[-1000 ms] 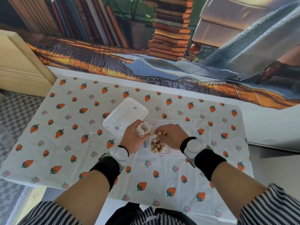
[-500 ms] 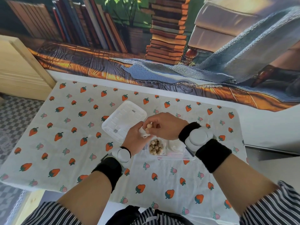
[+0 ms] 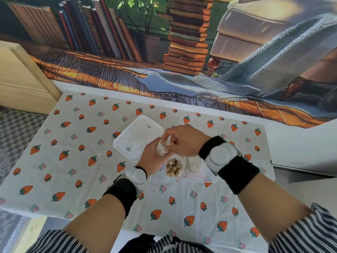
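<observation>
A clear plastic box (image 3: pixel 212 178) stands on the strawberry-print tablecloth (image 3: pixel 73 161). One of its compartments holds several small tan beads (image 3: pixel 173 168); white things fill the compartment beside them. My left hand (image 3: pixel 152 157) grips a small white piece (image 3: pixel 161 149) just above the box's far left corner. My right hand (image 3: pixel 182 140) is curled, and its fingertips pinch at the top of that same white piece. What lies between my right fingertips is hidden.
The box's white lid (image 3: pixel 136 137) lies flat on the cloth, just left of my hands. A printed backdrop (image 3: pixel 182 52) of books and an armchair rises behind the table. A wooden panel (image 3: pixel 21 79) stands at the far left. The table's near edge runs below my forearms.
My right hand picked a tan bead out of the box and rose left to the white piece in my left hand. My left hand stayed almost still. The camera tilted slightly.
</observation>
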Demonstrator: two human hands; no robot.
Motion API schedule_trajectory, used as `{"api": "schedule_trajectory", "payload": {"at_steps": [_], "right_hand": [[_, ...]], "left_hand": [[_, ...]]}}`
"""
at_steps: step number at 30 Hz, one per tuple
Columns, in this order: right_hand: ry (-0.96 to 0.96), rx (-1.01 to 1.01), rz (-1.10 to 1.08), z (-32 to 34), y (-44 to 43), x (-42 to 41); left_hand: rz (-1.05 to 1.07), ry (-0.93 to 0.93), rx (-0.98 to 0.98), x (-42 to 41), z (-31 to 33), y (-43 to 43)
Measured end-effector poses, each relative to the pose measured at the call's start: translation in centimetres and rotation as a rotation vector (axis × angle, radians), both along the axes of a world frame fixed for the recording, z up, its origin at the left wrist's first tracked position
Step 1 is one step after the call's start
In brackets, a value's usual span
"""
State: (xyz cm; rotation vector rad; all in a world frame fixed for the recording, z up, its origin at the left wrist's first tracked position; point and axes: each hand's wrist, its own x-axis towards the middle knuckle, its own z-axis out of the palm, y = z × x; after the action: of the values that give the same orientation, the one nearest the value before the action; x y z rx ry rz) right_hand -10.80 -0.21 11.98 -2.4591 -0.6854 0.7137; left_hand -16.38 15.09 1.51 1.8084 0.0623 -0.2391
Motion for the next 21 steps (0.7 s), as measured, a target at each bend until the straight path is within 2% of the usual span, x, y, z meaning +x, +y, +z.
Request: {"api": "schedule_trajectory", "payload": {"at_steps": [5,14,18,20,21], "right_hand": [[-0.016,0.126,-0.073,0.0,0.0,0.1],[-0.026,0.134,-0.059,-0.3,-0.2,0.2],[-0.054,0.219,-0.213,-0.1,-0.8,0.0],[-0.093,0.162,-0.297,-0.8,-1.3,0.0],[-0.084,0.067,-0.282,-1.3,-1.6,-0.1]], "left_hand": [[0.004,0.011,-0.014,0.1,-0.1,0.0],[0.000,-0.044,-0.049,0.0,0.8,-0.2],[0.029,-0.031,-0.026,0.0,0.5,-0.1],[0.046,-0.018,0.013,-0.1,0.0,0.1],[0.053,-0.014,0.021,-0.1,-0.2,0.3]]}}
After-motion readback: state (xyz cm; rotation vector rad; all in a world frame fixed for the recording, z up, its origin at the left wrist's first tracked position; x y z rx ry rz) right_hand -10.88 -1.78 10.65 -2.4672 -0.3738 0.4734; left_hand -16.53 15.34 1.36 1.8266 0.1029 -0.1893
